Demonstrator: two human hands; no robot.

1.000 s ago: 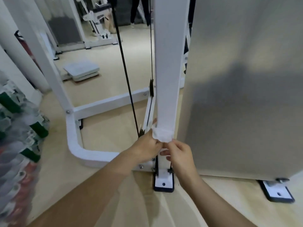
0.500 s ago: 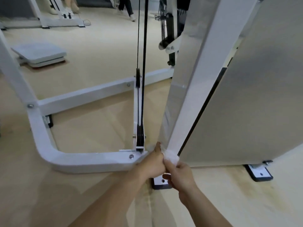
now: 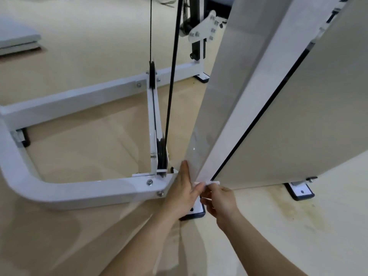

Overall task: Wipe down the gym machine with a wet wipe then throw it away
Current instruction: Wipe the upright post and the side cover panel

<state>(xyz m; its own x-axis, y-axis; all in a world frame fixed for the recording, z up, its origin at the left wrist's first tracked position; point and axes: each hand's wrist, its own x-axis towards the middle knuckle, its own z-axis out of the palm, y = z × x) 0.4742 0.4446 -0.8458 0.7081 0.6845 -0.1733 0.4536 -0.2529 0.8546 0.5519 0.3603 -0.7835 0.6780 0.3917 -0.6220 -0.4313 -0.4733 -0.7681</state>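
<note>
Wiping the post (image 3: pixel 229 100) at its foot, left hand (image 3: pixel 182 189) and right hand (image 3: pixel 221 202) each pinch an end of the wipe (image 3: pixel 208 183) stretched round it; next probably comes freeing the wipe for binning.

One wide-angle head-worn camera looks forward and steeply down, from close by, at the foot of the gym machine (image 3: pixel 229 116) and the floor (image 3: pixel 79 152).
</note>
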